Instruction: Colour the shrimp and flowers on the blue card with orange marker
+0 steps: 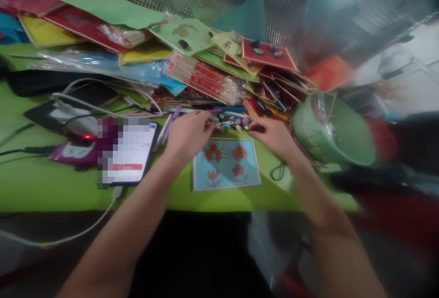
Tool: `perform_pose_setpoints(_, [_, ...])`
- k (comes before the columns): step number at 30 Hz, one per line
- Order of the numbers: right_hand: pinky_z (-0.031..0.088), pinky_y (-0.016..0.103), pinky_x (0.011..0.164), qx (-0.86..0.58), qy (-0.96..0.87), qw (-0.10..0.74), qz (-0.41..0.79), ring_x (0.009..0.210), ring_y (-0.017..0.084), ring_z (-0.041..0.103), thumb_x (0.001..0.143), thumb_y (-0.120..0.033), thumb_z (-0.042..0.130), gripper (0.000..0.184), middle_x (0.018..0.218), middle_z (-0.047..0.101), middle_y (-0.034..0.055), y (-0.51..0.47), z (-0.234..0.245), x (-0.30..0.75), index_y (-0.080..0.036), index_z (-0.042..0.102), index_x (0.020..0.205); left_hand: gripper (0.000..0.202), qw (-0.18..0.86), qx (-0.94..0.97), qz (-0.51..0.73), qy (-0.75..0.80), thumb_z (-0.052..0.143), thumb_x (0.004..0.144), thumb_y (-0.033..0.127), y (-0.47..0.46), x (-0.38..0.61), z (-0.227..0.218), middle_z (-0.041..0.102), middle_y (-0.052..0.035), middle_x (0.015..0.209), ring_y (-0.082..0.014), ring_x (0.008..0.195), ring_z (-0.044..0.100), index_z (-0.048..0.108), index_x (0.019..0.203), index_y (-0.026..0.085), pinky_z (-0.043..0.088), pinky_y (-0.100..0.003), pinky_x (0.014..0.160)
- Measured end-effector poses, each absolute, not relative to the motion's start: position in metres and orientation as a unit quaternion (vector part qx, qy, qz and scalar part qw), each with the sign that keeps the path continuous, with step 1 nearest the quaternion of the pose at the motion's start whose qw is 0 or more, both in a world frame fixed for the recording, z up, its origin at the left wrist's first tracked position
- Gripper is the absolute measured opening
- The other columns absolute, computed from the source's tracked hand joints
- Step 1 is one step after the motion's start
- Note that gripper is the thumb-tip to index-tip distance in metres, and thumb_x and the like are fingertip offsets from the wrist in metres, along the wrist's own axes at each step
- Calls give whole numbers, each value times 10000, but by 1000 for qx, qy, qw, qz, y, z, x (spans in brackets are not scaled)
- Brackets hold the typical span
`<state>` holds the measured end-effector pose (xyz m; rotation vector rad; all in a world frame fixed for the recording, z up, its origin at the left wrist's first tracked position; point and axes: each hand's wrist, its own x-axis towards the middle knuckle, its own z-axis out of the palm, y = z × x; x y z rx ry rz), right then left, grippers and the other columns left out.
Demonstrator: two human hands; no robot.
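A blue card [226, 177] with a pale border lies flat on the green table, bearing two reddish-brown bug shapes above two flower shapes. Just beyond its far edge is a small pile of mixed little pieces [233, 123], pebble-like and stick-like. My left hand [192, 131] is at the pile's left side with its fingers curled together. On the right side, my right hand [272, 135] has thumb and fingers drawn into a pinch. What either hand holds, if anything, is too small and blurred to make out.
A lit phone [132, 156] on a white cable lies left, beside a purple power strip [77, 147]. Colored cards [270, 53] and bundled wooden sticks [206, 76] are heaped at the back. A green basket [336, 129] stands right. A black loop [277, 171] lies near my right wrist.
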<state>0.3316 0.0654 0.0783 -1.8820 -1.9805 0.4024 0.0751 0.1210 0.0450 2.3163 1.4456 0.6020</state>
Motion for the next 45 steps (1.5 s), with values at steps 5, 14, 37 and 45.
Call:
perform_pose_setpoints(5, [461, 310, 734, -674, -726, 128, 57, 859, 220, 700, 830, -271, 778, 148, 995, 786, 75, 99, 43, 322, -197, 749, 954, 187, 222, 803, 248, 495, 618, 940, 292, 119, 78, 43, 785, -37, 1034, -250, 933, 719, 750, 1066, 251, 492, -331, 783])
perform_pose_setpoints(14, [495, 283, 694, -642, -665, 305, 230, 701, 161, 655, 800, -275, 759, 138, 800, 759, 11, 84, 51, 315, -194, 753, 911, 330, 397, 745, 345, 410, 641, 920, 319, 118, 89, 24, 786, -37, 965, -211, 894, 732, 717, 1227, 222, 545, -312, 810])
perform_pose_setpoints(37, [577, 312, 755, -570, -609, 443, 329, 765, 153, 673, 817, -317, 737, 126, 845, 746, 14, 66, 59, 301, -205, 734, 876, 249, 636, 558, 393, 360, 771, 809, 377, 122, 99, 18, 741, -42, 824, -165, 741, 701, 697, 934, 175, 550, -287, 712])
perform_pose_setpoints(45, [570, 366, 847, -572, -660, 373, 313, 856, 198, 719, 792, -213, 648, 186, 894, 787, 36, 85, 41, 305, -208, 792, 910, 197, 249, 742, 320, 533, 596, 868, 190, 126, 78, 39, 792, -58, 964, -235, 940, 721, 730, 1013, 203, 504, -347, 895])
